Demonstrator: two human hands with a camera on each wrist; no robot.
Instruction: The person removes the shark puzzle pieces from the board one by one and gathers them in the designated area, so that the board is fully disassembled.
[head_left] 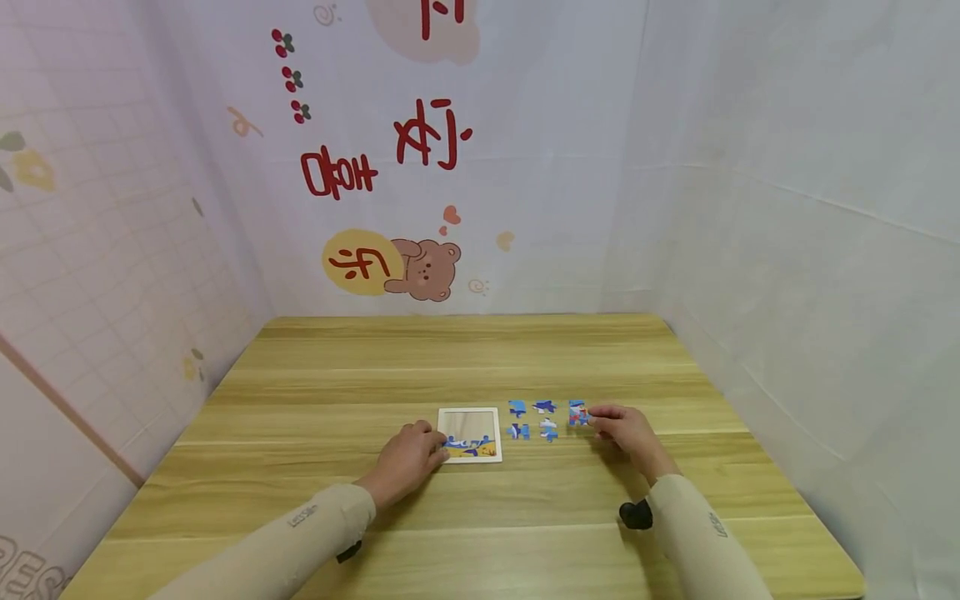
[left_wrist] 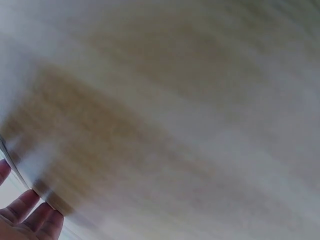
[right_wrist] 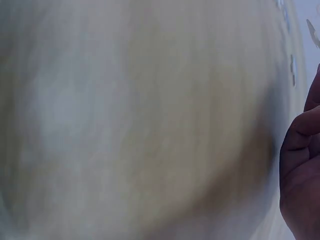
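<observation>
A white-framed jigsaw tray [head_left: 468,410] lies on the table, with blue and yellow picture pieces fitted along its near side. My left hand [head_left: 407,462] rests at the tray's left edge, its fingertips touching the frame; the left wrist view shows those fingers [left_wrist: 42,217] fairly straight. To the right, my right hand [head_left: 628,432] pinches a blue and red jigsaw piece [head_left: 577,412] by its right side, between thumb and forefinger. In the right wrist view only part of this hand [right_wrist: 302,170] shows, and the piece is hidden.
Between the tray and my right hand lie several loose pieces, among them a blue corner piece [head_left: 517,407], a dark blue and white piece [head_left: 545,407] and a pale one [head_left: 548,430]. Behind the wooden table [head_left: 465,350] hangs a printed cloth [head_left: 555,167].
</observation>
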